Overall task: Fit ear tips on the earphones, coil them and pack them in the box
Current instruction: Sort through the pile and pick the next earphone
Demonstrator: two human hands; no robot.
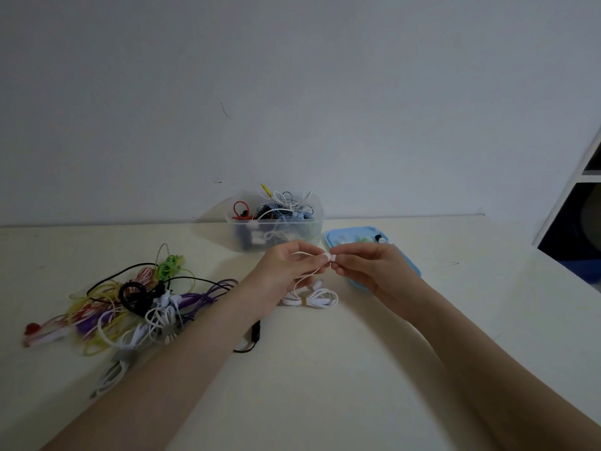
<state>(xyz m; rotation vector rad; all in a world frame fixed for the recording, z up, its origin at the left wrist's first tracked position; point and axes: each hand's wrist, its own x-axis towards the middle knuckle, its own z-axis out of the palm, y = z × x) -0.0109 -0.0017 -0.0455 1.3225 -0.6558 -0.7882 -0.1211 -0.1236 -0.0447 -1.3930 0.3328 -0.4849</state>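
A white pair of earphones (312, 298) lies coiled and banded on the table under my hands, and one of its cords rises to my fingers. My left hand (289, 265) pinches the earbud at the end of that cord. My right hand (364, 265) pinches a small white ear tip (333, 257) against the earbud. Behind my hands stands a clear plastic box (276, 227) with several earphones in it. The blue tray (351, 237) of ear tips sits partly hidden behind my right hand.
A tangled pile of coloured earphones (130, 307) covers the left of the table. A black cable (252, 340) lies beside my left forearm. A white shelf unit (582, 203) stands at the far right.
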